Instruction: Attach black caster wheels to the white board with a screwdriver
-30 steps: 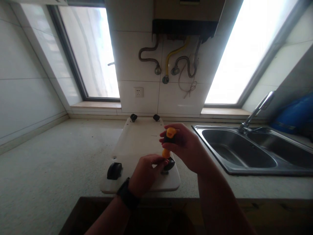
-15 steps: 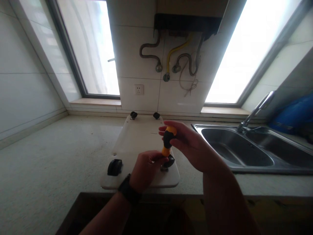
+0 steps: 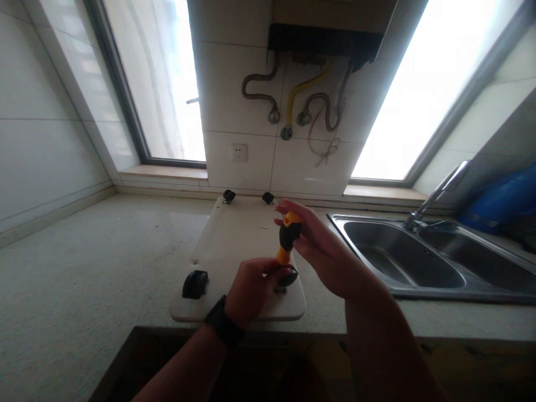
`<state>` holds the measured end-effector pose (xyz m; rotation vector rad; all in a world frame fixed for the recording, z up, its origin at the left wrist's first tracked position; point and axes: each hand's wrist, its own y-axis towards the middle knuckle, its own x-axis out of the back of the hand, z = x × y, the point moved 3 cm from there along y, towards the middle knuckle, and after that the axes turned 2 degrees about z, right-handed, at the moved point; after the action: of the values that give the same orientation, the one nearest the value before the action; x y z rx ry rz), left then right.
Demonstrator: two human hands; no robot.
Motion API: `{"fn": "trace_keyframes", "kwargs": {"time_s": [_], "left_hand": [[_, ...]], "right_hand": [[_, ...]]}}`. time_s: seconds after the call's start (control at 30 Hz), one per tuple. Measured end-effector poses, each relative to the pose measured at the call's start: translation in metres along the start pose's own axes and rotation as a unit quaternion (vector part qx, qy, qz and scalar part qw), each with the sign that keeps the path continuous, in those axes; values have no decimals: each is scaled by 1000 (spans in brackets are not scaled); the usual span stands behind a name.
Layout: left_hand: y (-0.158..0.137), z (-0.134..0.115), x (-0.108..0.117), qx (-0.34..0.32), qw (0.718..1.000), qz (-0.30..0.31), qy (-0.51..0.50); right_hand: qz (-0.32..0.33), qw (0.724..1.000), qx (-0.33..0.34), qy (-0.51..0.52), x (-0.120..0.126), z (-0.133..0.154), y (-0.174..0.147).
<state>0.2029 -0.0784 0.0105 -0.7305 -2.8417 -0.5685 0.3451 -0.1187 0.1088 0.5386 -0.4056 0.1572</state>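
Observation:
A white board (image 3: 234,237) lies on the counter with a black caster at each corner, wheels facing up. My right hand (image 3: 320,245) holds the yellow-and-black handle of a screwdriver (image 3: 290,234), thumb on one side and fingers on the other. The screwdriver stands nearly upright, slightly tilted, over the near right caster (image 3: 288,276). Down at the lower end of the handle, my left hand (image 3: 255,282) pinches the screwdriver with thumb and forefinger, close against that caster. The screwdriver's tip is hidden. The near left caster (image 3: 195,285) sits left of my left hand.
To the right a steel double sink (image 3: 402,251) with a tap (image 3: 438,192) is set into the counter (image 3: 104,268). Behind the board, a wall socket (image 3: 239,153) and several pipes are on the tiled wall. A blue bag-like thing (image 3: 498,198) rests far right.
My right hand's fingers have shifted slightly on the screwdriver handle, which leans a little differently. My left hand keeps its pinch. The whole view has moved slightly.

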Motion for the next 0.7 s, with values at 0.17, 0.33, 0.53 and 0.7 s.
{"fn": "trace_keyframes", "kwargs": {"time_s": [0.17,0.33,0.53,0.7], "left_hand": [[-2,-4,2,-20,999,17,26],[-3,-1,3,-15,999,-26,14],[-3,2,5,16,999,-44,-14],[-3,-5,7,-6,1000,-21,14]], "right_hand": [[-44,997,-34,49,8,-4,2],[-214,968,-43,-128,0,1,2],[-127,985,-32,-109,-2,4,-1],[38,995,-28,87,7,-3,3]]}}
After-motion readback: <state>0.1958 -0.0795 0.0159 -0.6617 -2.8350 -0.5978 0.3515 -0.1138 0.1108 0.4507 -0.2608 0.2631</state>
